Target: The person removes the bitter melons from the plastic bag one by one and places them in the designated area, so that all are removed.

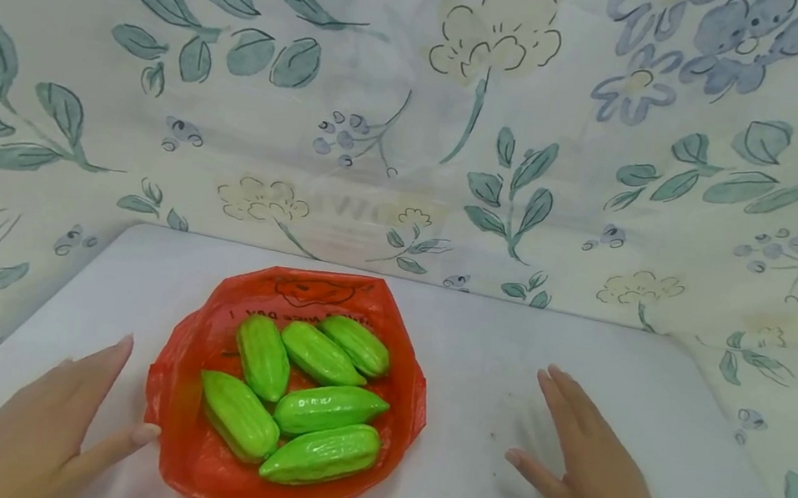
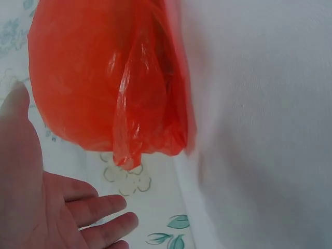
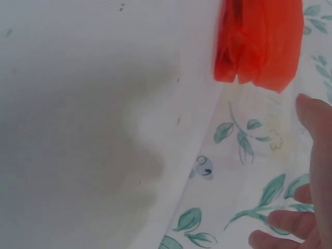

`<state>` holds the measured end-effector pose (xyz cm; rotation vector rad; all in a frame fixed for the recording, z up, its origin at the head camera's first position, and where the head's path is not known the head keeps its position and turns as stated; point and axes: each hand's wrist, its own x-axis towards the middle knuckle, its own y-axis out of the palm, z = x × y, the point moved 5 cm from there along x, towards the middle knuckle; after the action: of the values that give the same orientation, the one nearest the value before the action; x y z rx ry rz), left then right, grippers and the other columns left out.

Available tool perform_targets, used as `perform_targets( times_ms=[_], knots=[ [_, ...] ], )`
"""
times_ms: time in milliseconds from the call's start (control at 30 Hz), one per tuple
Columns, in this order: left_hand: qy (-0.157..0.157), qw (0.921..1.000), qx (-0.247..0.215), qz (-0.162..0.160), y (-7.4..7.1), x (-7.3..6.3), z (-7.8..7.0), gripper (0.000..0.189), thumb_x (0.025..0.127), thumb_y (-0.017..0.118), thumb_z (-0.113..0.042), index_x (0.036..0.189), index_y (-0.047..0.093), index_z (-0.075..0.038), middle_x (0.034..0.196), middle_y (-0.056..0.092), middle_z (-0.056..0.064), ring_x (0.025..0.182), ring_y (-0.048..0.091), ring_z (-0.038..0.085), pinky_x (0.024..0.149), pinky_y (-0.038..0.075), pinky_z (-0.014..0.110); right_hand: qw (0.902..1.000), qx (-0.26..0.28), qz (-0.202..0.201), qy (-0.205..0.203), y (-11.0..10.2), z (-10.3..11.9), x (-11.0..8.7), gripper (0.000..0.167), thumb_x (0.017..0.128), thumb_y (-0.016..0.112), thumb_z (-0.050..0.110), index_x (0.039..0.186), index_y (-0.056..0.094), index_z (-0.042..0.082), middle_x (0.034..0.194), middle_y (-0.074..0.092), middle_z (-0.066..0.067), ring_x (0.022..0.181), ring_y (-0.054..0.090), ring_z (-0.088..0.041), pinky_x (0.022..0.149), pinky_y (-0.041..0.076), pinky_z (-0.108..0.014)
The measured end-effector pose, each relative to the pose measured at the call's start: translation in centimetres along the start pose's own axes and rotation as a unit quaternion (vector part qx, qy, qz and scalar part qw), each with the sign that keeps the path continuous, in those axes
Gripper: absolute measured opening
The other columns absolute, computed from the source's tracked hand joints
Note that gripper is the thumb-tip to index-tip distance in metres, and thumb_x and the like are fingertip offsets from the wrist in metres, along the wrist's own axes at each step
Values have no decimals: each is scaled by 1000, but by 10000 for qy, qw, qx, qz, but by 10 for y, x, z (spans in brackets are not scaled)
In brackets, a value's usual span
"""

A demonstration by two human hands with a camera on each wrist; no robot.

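Several bright green, ridged, pointed vegetables (image 1: 317, 411) lie inside an open red plastic bag (image 1: 209, 481) whose sides stand up like a bowl. To the bag's left is my left hand (image 1: 46, 421), fingers extended; its thumb tip is close to the bag's rim, and I cannot tell if it touches. Apart from the bag, on its right, my right hand (image 1: 596, 477) hovers over the table with straight, spread fingers and holds nothing. Both wrist views show the red bag (image 2: 93, 78) from the side, its contents hidden there.
A white table (image 1: 480, 377) carries the bag, with small dark specks on its surface. Cloth with a floral and leaf print (image 1: 387, 113) rises behind the table and along both sides.
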<state>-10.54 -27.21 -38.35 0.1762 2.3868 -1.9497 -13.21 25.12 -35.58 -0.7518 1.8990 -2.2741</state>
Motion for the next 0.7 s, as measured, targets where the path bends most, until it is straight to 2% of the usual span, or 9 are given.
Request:
perform_targets(
  times_ms=[100, 367, 567, 700],
  knots=[
    [-42, 10000, 25, 27, -1, 2, -1, 110, 94, 53, -77, 156, 30, 11, 147, 43, 41, 123, 43, 64, 94, 39, 79, 10000, -1, -70, -51, -1, 5, 3, 97, 88, 82, 49, 163, 32, 13, 162, 39, -12, 142, 47, -33, 104, 49, -54],
    [-90, 9999, -114, 69, -4, 4, -7, 106, 94, 51, -78, 154, 36, 9, 146, 46, 39, 122, 47, 62, 91, 43, 76, 9999, 9, 9, -135, -4, 19, 12, 92, 87, 84, 49, 160, 39, 15, 159, 44, -7, 140, 50, -28, 99, 54, -50],
    [-76, 9998, -180, 62, -7, 5, -17, 106, 93, 50, -79, 152, 41, 8, 143, 50, 37, 122, 49, 60, 89, 45, 76, 9976, 95, -91, -682, -2, 34, 20, 89, 87, 82, 51, 159, 42, 16, 158, 46, -3, 139, 51, -24, 97, 56, -44],
    [-205, 9993, -276, 160, -9, 7, -22, 107, 92, 48, -81, 151, 41, 7, 139, 53, 37, 118, 52, 59, 87, 47, 74, 9951, 207, -60, -964, -2, 46, 28, 89, 88, 81, 52, 160, 40, 19, 160, 44, -1, 140, 49, -21, 96, 56, -42]
  ],
)
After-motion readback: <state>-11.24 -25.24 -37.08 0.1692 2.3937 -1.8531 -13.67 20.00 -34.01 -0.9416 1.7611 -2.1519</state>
